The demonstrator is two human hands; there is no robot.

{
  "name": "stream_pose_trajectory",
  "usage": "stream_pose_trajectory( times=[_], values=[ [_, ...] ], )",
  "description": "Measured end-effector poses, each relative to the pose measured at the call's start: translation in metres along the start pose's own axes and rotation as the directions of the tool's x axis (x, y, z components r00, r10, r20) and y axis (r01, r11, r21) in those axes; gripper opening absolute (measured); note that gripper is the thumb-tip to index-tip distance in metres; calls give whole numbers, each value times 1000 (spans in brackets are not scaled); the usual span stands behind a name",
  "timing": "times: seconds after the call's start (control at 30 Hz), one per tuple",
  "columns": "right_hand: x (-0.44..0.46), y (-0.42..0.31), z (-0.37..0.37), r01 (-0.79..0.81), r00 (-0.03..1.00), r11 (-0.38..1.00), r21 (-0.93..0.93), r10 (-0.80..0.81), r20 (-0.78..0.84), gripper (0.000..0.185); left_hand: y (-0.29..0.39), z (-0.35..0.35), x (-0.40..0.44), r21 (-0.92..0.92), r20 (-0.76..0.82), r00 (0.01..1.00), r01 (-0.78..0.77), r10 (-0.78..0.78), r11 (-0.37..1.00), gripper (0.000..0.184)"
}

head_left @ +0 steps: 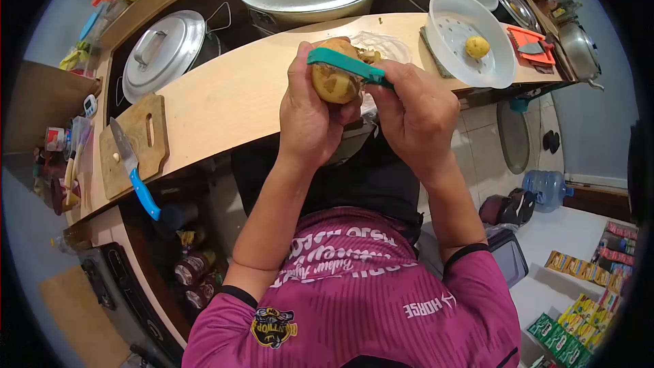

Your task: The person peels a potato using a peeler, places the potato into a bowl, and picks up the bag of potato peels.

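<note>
Clamping potato (332,86) in left hand (308,119); with right hand (422,109), right of potato, pinching peeler (343,63) across potato's long axis.

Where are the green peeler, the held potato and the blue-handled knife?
Green peeler (346,64): head view, middle of its frame.
Held potato (334,87): head view, lower, partly peeled side.
Blue-handled knife (133,170): head view, where blade meets handle.

"horse" stands in white letters on the magenta shirt (381,307); more white print runs across its front, creased, with a script line that cannot be read surely; the lettering on the black-and-yellow badge (274,328) and the coloured packets (560,341) is too small to read
</note>
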State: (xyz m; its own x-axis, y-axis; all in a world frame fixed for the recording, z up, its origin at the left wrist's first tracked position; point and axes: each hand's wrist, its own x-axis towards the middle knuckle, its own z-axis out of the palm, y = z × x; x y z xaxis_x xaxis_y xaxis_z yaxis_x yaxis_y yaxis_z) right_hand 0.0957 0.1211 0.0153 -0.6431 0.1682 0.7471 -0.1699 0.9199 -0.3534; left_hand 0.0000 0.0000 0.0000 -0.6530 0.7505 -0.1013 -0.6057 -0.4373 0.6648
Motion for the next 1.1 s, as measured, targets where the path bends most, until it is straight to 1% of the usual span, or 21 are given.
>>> stream_pose_trajectory(
  times=[0.07, 0.2, 0.27, 0.4, 0.5, 0.57, 0.6, 0.67, 0.7, 0.77, 0.8, 0.87, 0.9, 0.97, 1.0, 1.07, 1.1],
  values=[
    [1, 1, 3, 44, 996, 999, 21, -42, -73, 14, 1, 0, 1, 5, 27, 1000, -3, 3, 1000, 64],
    [0, 0, 0, 25, 998, 1000, 6, -25, -60, 14, -1, -1, 2, 13, 48, 998, -31, 30, 999, 63],
    [0, 0, -1, -38, 999, 998, -54, 37, -36, 14, -1, 2, 2, 34, 17, 999, -50, 50, 998, 62],
    [2, 1, 1, -23, 998, 999, -43, 20, -61, 14, -1, 3, 4, 12, 2, 998, -68, 68, 998, 60],
    [1, 4, 2, -44, 996, 999, -24, 42, -76, 13, -1, 2, 3, 10, 34, 996, -78, 78, 997, 59],
    [2, 8, 1, -152, 988, 987, -40, 151, -44, 13, -1, 4, -2, -43, 81, 994, -74, 78, 996, 48],
    [1, 10, 0, -153, 988, 988, -38, 151, -43, 13, 0, 4, -2, -41, 78, 994, -75, 78, 996, 48],
    [0, 12, 0, -185, 982, 982, 37, 186, -27, 13, 0, 3, -2, -12, 125, 988, -85, 86, 996, 47],
    [1, 11, -1, -185, 982, 982, 38, 186, -27, 13, -1, 0, 0, -11, 125, 988, -85, 86, 996, 47],
    [3, 8, -4, -226, 974, 967, 114, 228, -3, 13, -3, -8, 6, -75, 180, 981, -54, 67, 996, 49],
    [3, 9, -4, -228, 973, 967, 111, 230, -4, 13, -3, -8, 7, -75, 182, 981, -51, 64, 996, 49],
    [5, 11, -3, -163, 981, 975, 151, 176, -78, 12, -3, -9, 9, -17, 107, 994, -29, 30, 999, 52],
    [5, 16, 1, -165, 981, 975, 151, 178, -78, 12, -2, -9, 9, -17, 106, 994, -28, 29, 999, 52],
    [4, 29, 8, -128, 992, 985, -112, 126, -21, 13, 0, -9, 9, -30, 38, 999, -22, 23, 999, 56],
    [2, 29, 7, -130, 991, 985, -115, 128, -23, 13, 0, -10, 9, -30, 40, 999, -19, 20, 999, 56],
    [1, 30, 6, -195, 978, 959, -207, 205, 28, 13, 2, -11, 9, -9, -65, 997, -39, 38, 999, 58],
    [3, 29, 5, -190, 979, 960, -203, 200, 30, 13, 3, -12, 10, -9, -68, 997, -45, 44, 999, 58]
  ],
)
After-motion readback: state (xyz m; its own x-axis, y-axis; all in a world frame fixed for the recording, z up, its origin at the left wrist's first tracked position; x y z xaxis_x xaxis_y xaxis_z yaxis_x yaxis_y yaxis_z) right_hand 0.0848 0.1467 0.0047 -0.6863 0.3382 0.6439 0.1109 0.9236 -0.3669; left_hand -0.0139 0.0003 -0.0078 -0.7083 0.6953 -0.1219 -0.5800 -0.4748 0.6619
